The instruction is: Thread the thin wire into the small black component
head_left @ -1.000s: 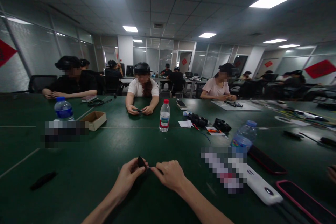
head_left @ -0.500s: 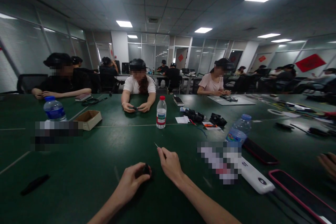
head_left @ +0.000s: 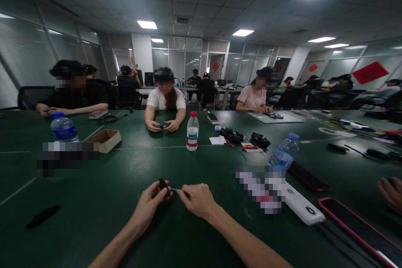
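My left hand (head_left: pixel 150 203) pinches a small black part (head_left: pixel 163 184) just above the green table (head_left: pixel 103 201). My right hand (head_left: pixel 197 199) is closed in a pinch on a thin pin-like tool (head_left: pixel 176 189) whose tip meets the black part. The two hands are almost touching near the table's front edge, at the middle of the view.
A white power bank (head_left: pixel 301 207) and two phones in red cases (head_left: pixel 354 228) lie to my right, with a water bottle (head_left: pixel 284 157) behind them. Another bottle (head_left: pixel 192 132), a cardboard box (head_left: pixel 106 140) and black parts (head_left: pixel 232 135) sit farther off. A black strip (head_left: pixel 42 216) lies left. People sit across; another person's hand (head_left: pixel 391 192) is at the far right.
Half a second ago my right hand was lifted away with the thin tool pointing up; now it has come back so the tool's tip meets the black part held in my left hand.
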